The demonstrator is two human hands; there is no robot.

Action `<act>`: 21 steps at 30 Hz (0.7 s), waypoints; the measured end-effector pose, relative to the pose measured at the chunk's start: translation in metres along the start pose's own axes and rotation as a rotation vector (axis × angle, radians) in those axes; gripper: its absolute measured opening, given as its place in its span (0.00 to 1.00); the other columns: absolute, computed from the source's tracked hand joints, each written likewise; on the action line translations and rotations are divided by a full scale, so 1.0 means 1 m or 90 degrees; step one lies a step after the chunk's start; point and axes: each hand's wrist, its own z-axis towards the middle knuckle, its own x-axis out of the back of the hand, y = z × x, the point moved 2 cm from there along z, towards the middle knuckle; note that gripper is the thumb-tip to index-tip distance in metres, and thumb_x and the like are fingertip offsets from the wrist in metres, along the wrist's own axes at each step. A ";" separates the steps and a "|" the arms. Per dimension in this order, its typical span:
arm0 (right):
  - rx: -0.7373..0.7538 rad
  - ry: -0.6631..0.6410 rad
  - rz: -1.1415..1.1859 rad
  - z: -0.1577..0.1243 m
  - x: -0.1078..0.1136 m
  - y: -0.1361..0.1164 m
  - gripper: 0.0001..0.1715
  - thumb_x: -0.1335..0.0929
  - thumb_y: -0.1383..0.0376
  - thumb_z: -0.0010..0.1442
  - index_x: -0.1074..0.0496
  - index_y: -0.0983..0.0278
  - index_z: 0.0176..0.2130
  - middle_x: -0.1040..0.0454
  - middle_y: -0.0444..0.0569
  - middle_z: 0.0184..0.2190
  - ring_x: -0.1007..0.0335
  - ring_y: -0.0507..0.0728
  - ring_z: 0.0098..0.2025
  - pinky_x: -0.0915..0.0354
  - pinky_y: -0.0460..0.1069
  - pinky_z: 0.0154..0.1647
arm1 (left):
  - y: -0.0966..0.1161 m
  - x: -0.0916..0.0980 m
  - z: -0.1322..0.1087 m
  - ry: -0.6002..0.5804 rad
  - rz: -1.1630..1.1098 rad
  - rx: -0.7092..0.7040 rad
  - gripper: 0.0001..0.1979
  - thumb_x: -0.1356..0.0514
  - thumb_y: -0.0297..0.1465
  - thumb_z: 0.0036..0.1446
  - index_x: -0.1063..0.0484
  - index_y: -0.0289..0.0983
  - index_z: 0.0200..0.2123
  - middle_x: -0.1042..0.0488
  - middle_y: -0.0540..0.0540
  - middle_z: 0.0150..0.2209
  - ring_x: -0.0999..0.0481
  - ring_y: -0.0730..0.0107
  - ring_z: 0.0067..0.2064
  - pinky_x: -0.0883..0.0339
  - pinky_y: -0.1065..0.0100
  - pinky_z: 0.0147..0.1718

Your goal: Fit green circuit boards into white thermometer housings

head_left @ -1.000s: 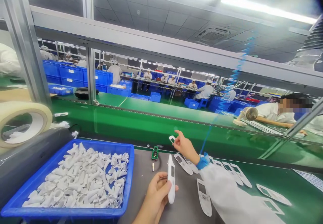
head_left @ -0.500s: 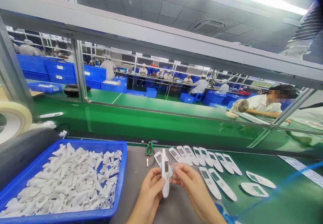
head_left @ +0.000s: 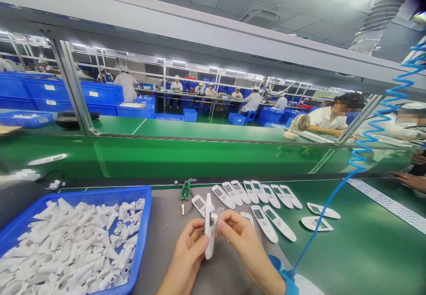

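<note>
My left hand [head_left: 189, 248] is closed around a slim white thermometer casing [head_left: 209, 244], held upright with its narrow tip up and a display window on its front. My right hand [head_left: 244, 241] pinches a small clear piece [head_left: 220, 212], which looks like thin film, at the window side of the casing. Both hands are over the grey mat [head_left: 163, 241]. Beyond them lie several white casing halves [head_left: 264, 224] with window cutouts. A green circuit board [head_left: 185, 190] and a small light-coloured part [head_left: 183, 210] rest on the mat behind the left hand.
A blue bin [head_left: 146, 224] full of white plastic parts stands at the left. A blue coiled cord [head_left: 328, 213] runs from a band [head_left: 282, 273] on my right wrist. A printed sheet [head_left: 382, 202] lies at the right. A small fan [head_left: 299, 125] and a co-worker [head_left: 328, 116] are across the bench.
The view has turned slightly right. The casing has turned so its window faces more to the right, and my right hand has brought the clear piece up against it.
</note>
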 end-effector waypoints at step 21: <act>-0.022 0.009 -0.018 0.001 -0.003 0.006 0.13 0.32 0.57 0.46 0.33 0.64 0.22 0.35 0.42 0.19 0.39 0.51 0.24 0.43 0.45 0.25 | 0.008 -0.005 -0.003 0.005 0.051 -0.009 0.12 0.37 0.31 0.40 0.33 0.37 0.31 0.30 0.46 0.35 0.32 0.70 0.35 0.42 0.71 0.36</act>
